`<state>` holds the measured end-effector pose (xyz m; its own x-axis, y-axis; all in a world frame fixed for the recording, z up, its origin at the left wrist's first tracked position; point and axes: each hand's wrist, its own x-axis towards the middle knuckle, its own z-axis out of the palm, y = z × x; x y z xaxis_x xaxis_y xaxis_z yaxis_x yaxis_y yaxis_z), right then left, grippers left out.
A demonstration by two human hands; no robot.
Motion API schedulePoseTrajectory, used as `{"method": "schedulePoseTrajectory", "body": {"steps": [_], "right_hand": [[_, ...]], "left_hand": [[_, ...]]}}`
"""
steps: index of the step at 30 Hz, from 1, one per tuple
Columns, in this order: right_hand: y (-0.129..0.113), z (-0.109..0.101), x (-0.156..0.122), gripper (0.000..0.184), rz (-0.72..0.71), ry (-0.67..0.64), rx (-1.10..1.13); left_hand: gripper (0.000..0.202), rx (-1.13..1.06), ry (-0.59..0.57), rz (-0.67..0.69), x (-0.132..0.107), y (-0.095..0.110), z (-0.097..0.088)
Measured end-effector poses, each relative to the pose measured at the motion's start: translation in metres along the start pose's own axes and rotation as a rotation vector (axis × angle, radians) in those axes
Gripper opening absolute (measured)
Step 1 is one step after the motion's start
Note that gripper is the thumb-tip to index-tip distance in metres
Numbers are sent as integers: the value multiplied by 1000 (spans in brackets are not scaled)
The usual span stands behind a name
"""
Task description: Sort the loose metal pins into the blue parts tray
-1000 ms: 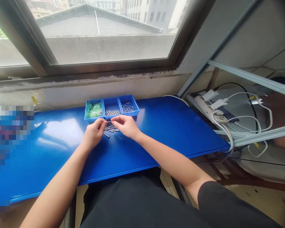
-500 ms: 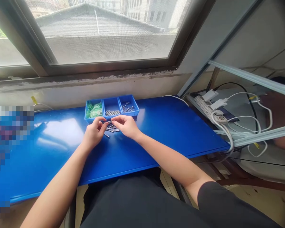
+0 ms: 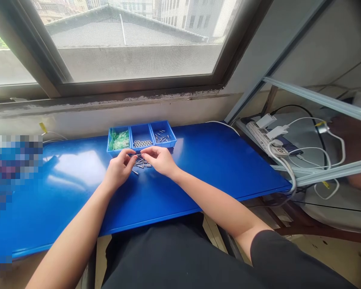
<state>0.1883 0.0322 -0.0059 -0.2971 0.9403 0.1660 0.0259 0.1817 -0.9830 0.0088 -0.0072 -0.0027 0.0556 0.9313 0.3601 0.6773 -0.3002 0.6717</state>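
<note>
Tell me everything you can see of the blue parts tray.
The blue plastic parts tray is shallow and open-topped, with three side-by-side compartments, and sits at the back of the blue tabletop. Left holds green pieces, middle silver cylinders, right loose metal pins. The left hand is close to its front edge; contact is unclear.

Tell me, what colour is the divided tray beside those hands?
The divided tray is bright blue, shown best in the head view.

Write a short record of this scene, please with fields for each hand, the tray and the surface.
left hand: fingertips at metal pins, grip unclear
right hand: fingertips at the same pins, grip unclear
tray: blue, three compartments: green pieces, metal cylinders, pins
surface: blue bench
</note>
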Motion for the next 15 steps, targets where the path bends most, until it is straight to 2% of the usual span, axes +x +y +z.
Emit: {"method": "schedulePoseTrajectory", "body": {"steps": [5, 11, 15], "right_hand": [[2, 0, 1, 21, -3, 6, -10], [3, 0, 0, 21, -22, 2, -25], [2, 0, 1, 22, 0, 2, -5]], "left_hand": [[17, 0, 2, 3, 0, 0, 1], [24, 22, 1, 27, 0, -2, -1], [20, -22, 9, 13, 0, 0, 0]]}}
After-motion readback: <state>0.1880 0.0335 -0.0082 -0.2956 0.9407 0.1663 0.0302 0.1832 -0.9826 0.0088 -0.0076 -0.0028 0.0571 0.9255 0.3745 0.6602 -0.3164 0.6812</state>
